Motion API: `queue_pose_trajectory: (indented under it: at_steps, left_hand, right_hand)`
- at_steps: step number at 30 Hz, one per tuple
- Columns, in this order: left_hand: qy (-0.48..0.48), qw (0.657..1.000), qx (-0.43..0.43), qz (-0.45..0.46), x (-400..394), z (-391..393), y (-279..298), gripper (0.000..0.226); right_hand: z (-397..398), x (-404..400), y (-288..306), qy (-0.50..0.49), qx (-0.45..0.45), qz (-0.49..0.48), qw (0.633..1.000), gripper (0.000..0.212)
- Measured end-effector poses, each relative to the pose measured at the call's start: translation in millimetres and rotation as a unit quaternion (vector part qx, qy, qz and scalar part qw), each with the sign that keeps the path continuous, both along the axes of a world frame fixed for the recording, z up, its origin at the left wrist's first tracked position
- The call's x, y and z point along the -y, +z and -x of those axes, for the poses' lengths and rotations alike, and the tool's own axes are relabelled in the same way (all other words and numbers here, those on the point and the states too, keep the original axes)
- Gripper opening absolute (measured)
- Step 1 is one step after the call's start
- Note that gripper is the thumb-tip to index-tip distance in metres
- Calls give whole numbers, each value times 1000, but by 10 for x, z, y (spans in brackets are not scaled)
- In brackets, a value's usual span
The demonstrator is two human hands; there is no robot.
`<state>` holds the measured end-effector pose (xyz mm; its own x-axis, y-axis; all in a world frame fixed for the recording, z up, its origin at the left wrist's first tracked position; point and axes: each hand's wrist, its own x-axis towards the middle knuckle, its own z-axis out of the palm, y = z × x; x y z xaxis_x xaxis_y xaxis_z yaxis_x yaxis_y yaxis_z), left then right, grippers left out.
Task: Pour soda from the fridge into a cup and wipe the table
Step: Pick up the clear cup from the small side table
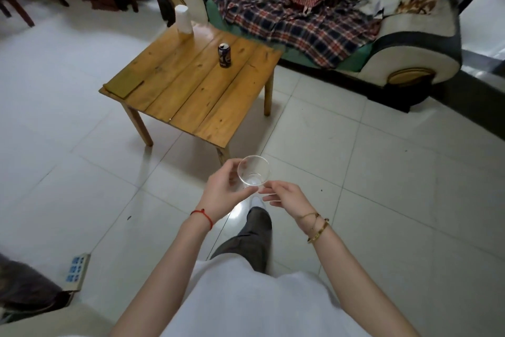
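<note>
Head view shows me walking toward the worktop point(191, 96), which sits ahead of both hands and a little to the left, well apart from them. My left hand point(224, 190) curls round the side of the clear cup point(254, 171), and my right hand point(284, 197) pinches near its base with thumb and forefinger, the other fingers loosely bent.

Biggest risk, I judge: the cup looks thin and soft, so squeezing it while I step could buckle it or let it slip to the tiled floor point(382, 172). Next: pouring into so light a cup could tip it over. Smaller: reaching across, I could knock the soda can point(224, 55), standing upright far ahead of my hands.

Count: 1 sofa point(410, 44), 1 worktop, 1 tissue roll point(182, 19), 1 soda can, 1 cup.
</note>
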<state>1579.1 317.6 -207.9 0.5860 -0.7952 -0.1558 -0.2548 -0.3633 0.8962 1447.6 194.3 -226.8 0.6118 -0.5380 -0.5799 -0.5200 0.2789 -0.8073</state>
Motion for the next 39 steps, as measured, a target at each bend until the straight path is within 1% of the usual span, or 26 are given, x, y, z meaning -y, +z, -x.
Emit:
queue_pose_trajectory:
  at_steps: [4,13,18,24,31,34,37,39]
  left_hand:
    - [-3,1000,-12,8,670,-269,3,57]
    - [-3,1000,10,1,2127,-1078,173,60]
    - [8,1000,21,-11,2743,-1454,197,64]
    - [38,998,40,-24,3340,-1770,220,63]
    - [136,989,42,-41,4095,-2077,163,65]
    - [190,981,28,-39,4442,-2094,158,66]
    - [248,968,2,-25,4777,-2046,197,72]
    - [285,958,0,-24,4974,-2031,191,70]
  right_hand:
    - [-264,652,-18,-11,3,-6,1000,31]
    - [-1090,2186,116,10,3,2,1000,33]
    - [-1494,2829,188,30,3,3,1000,33]
    - [-1918,3513,133,68,3,-13,998,35]
    - [-2490,4460,63,169,11,-24,985,34]
    - [-2663,4918,96,233,4,-22,972,34]
    - [-2834,5322,116,291,-6,0,957,35]
    - [-2951,5557,112,324,-10,8,946,35]
